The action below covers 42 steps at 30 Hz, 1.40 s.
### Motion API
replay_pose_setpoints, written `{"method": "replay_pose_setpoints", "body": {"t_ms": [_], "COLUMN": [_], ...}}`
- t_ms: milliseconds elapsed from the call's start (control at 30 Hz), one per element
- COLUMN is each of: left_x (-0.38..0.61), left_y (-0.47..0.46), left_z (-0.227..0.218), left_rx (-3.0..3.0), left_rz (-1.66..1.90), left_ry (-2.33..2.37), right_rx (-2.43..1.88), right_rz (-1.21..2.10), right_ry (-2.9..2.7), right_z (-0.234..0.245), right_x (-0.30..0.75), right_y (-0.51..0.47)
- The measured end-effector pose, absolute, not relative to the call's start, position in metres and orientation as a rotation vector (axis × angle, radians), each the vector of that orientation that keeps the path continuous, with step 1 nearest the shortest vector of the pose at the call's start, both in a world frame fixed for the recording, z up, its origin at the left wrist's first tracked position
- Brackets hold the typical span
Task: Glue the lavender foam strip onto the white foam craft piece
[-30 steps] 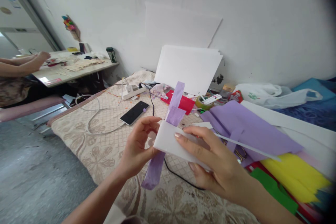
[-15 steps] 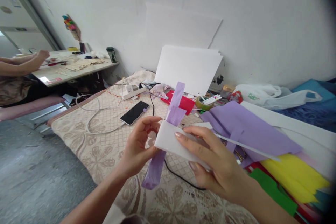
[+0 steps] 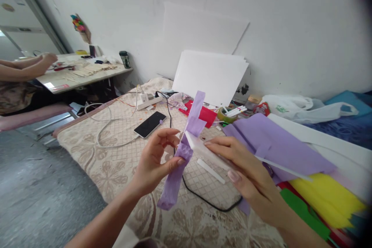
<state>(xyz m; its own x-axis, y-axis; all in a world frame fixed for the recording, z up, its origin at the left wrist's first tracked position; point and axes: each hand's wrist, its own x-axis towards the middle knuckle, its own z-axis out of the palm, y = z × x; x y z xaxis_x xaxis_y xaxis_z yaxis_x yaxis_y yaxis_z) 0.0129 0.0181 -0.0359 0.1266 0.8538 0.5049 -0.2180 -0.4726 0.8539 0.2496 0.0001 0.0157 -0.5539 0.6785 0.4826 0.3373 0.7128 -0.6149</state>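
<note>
My left hand [image 3: 155, 161] pinches a long purple strip of crinkled paper [image 3: 171, 186] between thumb and fingers. The strip slants up and away over the table, with a shorter purple piece crossing its upper part. In my right hand [image 3: 247, 178] is a white slab [image 3: 200, 149], perhaps foam, tilted so that its thin side shows. The slab's near end is at the strip, just right of my left fingers; whether they touch I cannot tell. Below it, a narrow white strip [image 3: 210, 171] lies on the patterned tablecloth [image 3: 110, 170].
Left of my hands lie a phone [image 3: 149, 124] and a power strip [image 3: 148, 101] with cables. Purple sheets [image 3: 290, 147], yellow material [image 3: 331, 197] and a green piece [image 3: 305, 211] are at right. White boards [image 3: 209, 73] lean on the wall. Another person's hands [image 3: 49, 59] are at a farther table.
My right hand has drawn the white slab back to the right and tipped it, uncovering the middle of the purple strip and the white strip below. The left hand stays nearly still.
</note>
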Motion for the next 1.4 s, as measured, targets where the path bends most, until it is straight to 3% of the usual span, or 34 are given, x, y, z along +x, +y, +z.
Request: {"method": "replay_pose_setpoints", "body": {"t_ms": [367, 700, 1133, 1400], "left_x": [0.013, 0.012, 0.012, 0.007], "left_y": [0.018, 0.017, 0.018, 0.016], "left_z": [-0.035, -0.034, -0.037, -0.034], "left_rx": [1.515, 1.549, 1.538, 1.694], "left_rz": [1.532, 1.534, 1.516, 1.459], "left_ry": [0.67, 0.684, 0.685, 0.736], "right_rx": [-0.684, -0.771, -0.676, -0.915], "right_rz": [0.169, 0.517, 0.24, 0.275], "right_ry": [-2.355, -2.171, -2.285, -2.074], "right_z": [0.008, 0.004, 0.008, -0.032], "right_x": [0.241, 0.253, 0.245, 0.267], "right_y": [-0.003, -0.004, -0.004, -0.013]}}
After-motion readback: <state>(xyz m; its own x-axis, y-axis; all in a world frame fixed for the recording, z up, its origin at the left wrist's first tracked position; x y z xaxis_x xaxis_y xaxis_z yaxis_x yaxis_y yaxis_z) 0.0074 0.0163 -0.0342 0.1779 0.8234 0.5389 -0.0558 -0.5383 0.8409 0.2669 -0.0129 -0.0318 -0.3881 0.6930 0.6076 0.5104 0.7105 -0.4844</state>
